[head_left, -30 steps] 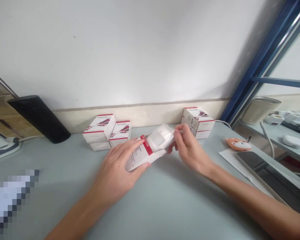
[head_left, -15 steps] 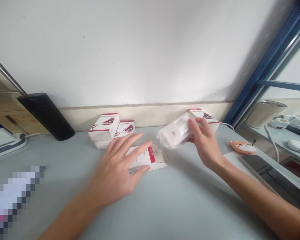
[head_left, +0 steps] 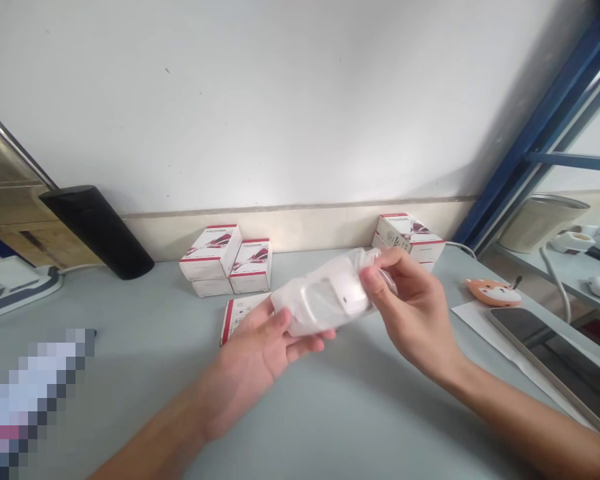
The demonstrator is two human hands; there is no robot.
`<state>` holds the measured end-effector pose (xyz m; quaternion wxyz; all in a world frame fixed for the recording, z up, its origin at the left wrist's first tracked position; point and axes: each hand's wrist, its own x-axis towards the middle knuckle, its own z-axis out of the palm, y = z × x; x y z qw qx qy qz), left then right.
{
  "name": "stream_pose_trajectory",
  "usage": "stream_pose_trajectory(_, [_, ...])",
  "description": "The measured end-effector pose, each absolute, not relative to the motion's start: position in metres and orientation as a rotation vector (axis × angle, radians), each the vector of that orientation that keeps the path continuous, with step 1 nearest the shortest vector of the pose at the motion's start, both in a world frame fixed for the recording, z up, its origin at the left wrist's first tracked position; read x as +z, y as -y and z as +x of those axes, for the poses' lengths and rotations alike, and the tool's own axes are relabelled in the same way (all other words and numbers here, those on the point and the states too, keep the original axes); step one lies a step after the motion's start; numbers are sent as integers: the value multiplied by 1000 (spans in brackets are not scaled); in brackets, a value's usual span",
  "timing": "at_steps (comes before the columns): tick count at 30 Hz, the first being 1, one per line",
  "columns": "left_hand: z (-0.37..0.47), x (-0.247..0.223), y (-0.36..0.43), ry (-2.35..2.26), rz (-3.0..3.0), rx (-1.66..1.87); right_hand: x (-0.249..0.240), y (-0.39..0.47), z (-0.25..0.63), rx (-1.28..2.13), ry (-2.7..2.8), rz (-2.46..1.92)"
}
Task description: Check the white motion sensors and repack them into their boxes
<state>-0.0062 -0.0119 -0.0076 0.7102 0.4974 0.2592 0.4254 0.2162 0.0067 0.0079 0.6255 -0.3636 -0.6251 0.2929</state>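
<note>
The desk (head_left: 330,413) and wall (head_left: 300,100) are viewed from the wearer's head, forward and down, at arm's reach.

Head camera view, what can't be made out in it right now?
All in the head view:
- White-and-red cardboard box on the table: largely hidden by the left hand and clear plastic bag.
- White plastic device: one end behind the right hand.
- Pixelated object: blocked out, cut off by the left edge.
- Stacked boxes: print too small.
</note>
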Motion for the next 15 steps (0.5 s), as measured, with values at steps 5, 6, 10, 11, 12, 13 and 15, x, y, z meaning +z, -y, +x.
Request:
stream_pose_trajectory(5, [-1, -9, 18, -559, 1036, 855, 16, -11, 223, 518, 1336, -857])
stream_pose_trajectory(6, [0, -10, 18, -607, 1018, 865, 18, -16, 226, 481, 1289, -843])
stream_pose_trajectory(10, [-3, -14, 16, -704, 961, 959, 18, -41, 241, 312, 1088, -781])
stream_pose_trajectory(11, [-5, -14, 15, -696, 949, 979, 15, -47, 245, 328, 1066, -786])
stream_pose_trajectory(12, [-7, -14, 14, -680, 938, 988, 10, -52, 247, 382, 1060, -816])
stream_pose_trajectory(13, [-9, -14, 13, -666, 927, 990, 5, -57, 249, 477, 1070, -873])
stream_pose_trajectory(15, [-11, -11, 13, -636, 917, 989, -5, -61, 251, 775, 1114, -1026])
